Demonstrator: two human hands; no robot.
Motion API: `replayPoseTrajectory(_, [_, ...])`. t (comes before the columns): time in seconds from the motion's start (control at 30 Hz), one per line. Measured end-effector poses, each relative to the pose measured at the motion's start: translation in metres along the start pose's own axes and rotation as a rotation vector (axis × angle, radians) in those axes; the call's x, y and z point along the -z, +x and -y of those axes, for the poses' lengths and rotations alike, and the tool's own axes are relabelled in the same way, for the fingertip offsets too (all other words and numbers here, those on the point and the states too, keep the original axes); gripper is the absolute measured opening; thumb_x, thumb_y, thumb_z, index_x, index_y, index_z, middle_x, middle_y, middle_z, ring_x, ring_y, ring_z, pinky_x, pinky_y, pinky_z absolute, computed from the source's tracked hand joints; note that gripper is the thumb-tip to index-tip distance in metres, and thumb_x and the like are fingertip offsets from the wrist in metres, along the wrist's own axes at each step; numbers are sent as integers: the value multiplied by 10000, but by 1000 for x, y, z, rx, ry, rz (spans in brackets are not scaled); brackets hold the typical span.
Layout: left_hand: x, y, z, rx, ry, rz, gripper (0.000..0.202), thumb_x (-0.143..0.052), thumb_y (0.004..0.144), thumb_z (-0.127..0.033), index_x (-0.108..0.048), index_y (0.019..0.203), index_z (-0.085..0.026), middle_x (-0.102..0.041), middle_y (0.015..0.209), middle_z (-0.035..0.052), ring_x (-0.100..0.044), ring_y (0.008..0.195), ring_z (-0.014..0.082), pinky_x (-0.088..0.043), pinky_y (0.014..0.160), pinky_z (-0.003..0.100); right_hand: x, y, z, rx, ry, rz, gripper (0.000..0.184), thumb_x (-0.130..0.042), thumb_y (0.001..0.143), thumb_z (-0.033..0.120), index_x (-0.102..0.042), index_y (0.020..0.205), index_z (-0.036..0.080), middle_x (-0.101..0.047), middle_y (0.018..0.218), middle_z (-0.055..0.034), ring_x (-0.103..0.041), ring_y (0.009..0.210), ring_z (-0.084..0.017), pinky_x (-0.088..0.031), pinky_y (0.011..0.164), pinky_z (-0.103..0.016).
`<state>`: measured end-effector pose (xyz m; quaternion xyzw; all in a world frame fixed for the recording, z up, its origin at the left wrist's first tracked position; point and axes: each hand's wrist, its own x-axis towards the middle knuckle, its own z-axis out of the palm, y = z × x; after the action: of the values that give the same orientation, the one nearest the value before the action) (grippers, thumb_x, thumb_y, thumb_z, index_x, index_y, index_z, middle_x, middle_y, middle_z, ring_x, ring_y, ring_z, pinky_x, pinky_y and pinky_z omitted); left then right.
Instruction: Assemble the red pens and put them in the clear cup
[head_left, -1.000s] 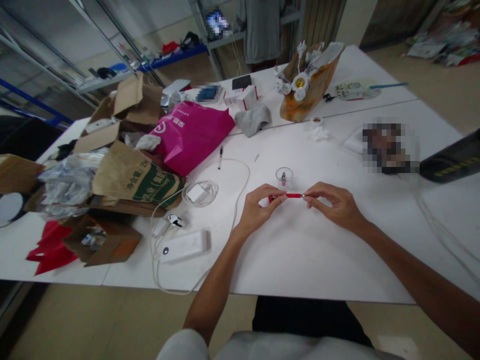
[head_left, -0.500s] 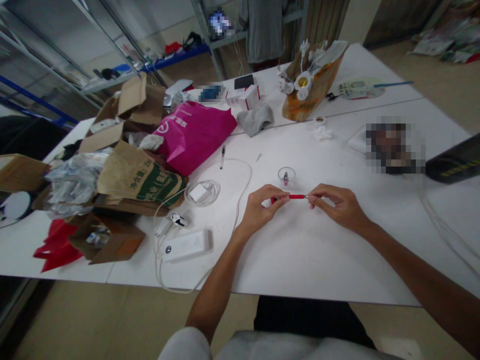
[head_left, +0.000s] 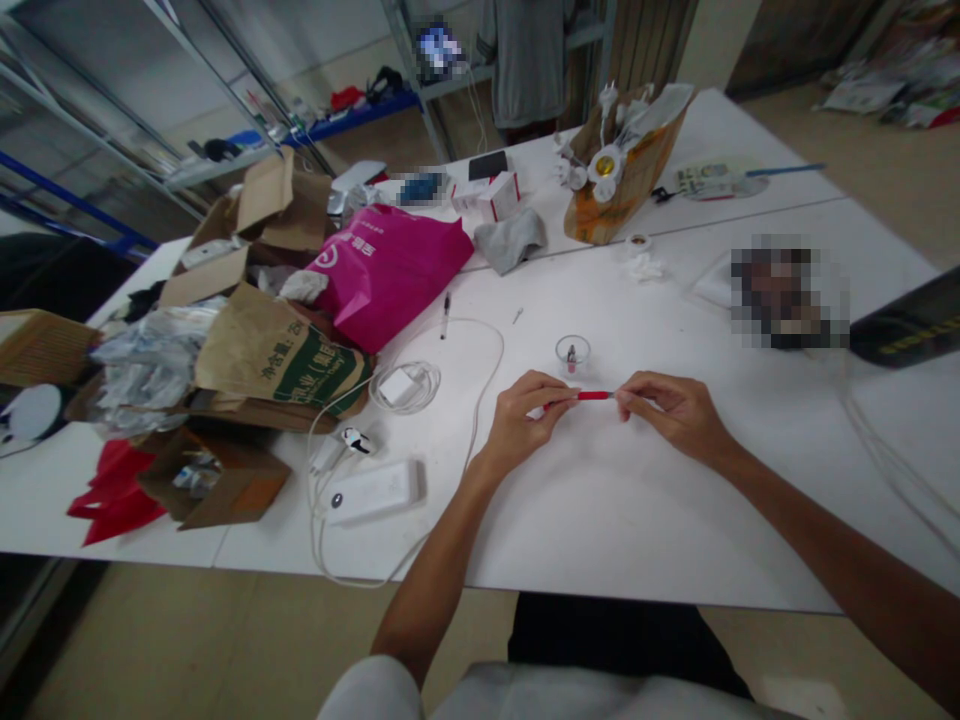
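Observation:
Both my hands hold a thin red pen-like stick [head_left: 592, 396] level just above the white table [head_left: 600, 500]. My left hand [head_left: 523, 420] pinches its left end with curled fingers. My right hand [head_left: 671, 410] pinches the metal tip at its right end. Just beyond the stick stands a small clear cup [head_left: 572, 352] with a small dark piece inside.
A white power bank [head_left: 371, 491], a charger with coiled white cable [head_left: 401, 385] and a black pen [head_left: 445, 312] lie left of my hands. Brown paper bags, cardboard boxes and a pink bag [head_left: 390, 268] crowd the left. A person in grey stands at the far shelf [head_left: 525, 60].
Both hands stay pinched on the red stick in almost the same place. The view has shifted slightly.

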<state>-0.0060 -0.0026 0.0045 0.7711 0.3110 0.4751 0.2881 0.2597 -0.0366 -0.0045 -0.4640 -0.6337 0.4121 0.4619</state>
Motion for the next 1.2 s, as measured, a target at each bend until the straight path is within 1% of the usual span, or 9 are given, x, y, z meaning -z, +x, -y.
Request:
replayPoseTrajectory(0.13, [-1,0,2,-47,9,-15,103,-836,1034,-245,-888,1118,-216,-850,1054,105,-797,974,195,-663,861,348,-2,2,4,-26,16,-21,384,-807,997,599,-799,836,250,-772,763,-48,-738,723,-210,-623,723,-368])
replayPoseTrajectory(0.3, [1,1,0,12,35,-12,122,-811,1059,-300,-877,1125,-221,-860,1079,111,-804,1004,211,-672,911,385,-6,9,17,-26,41,-88,379,-847,954,608,-827,853,243,-801,801,-47,-773,740,-204,-672,743,-352])
replayPoseTrajectory(0.37, [3,2,-3,32,35,-26,131,-804,1064,-317,-876,1125,-227,-866,1074,107,-806,1002,219,-671,915,397,-6,13,25,7,24,-96,319,-855,958,568,-848,910,253,-823,848,-43,-790,757,-206,-678,752,-352])
replayPoseTrajectory(0.47, [5,4,-7,70,20,-89,146,-804,1062,-350,-878,1112,-234,-871,1047,97,-803,964,223,-666,908,403,-4,23,42,104,-85,-74,253,-865,959,523,-869,1010,275,-858,944,-49,-817,823,-229,-683,781,-372])
replayPoseTrajectory(0.6, [10,7,-10,121,-35,-179,185,-833,1035,-407,-880,1081,-234,-871,1036,93,-798,943,231,-649,889,404,-2,38,71,254,-238,31,207,-848,987,461,-867,1105,291,-875,1062,-54,-817,893,-237,-669,838,-385])
replayPoseTrajectory(0.7, [13,9,-11,143,-77,-223,202,-845,1022,-424,-881,1084,-236,-864,1019,85,-786,927,229,-631,880,403,-1,49,88,322,-308,83,189,-797,1028,422,-857,1149,289,-874,1085,-55,-811,903,-228,-649,842,-368])
replayPoseTrajectory(0.83, [17,9,-10,158,-115,-246,199,-866,1005,-416,-885,1090,-237,-860,1015,78,-770,916,223,-611,883,393,2,65,103,366,-374,155,192,-731,1061,414,-859,1112,280,-872,1048,-62,-808,920,-237,-630,838,-359])
replayPoseTrajectory(1.0, [17,9,-9,225,-151,-255,189,-883,989,-407,-889,1079,-240,-858,1019,71,-755,914,215,-590,888,381,5,95,125,414,-411,276,189,-734,1042,396,-859,1053,256,-863,1016,-58,-775,875,-218,-599,846,-350])
replayPoseTrajectory(1.2, [17,10,-3,271,-182,-268,197,-886,988,-401,-878,1101,-239,-856,1037,67,-768,948,215,-590,906,376,4,125,141,449,-491,421,167,-725,1017,316,-865,1014,226,-862,981,-52,-744,839,-199,-522,777,-316])
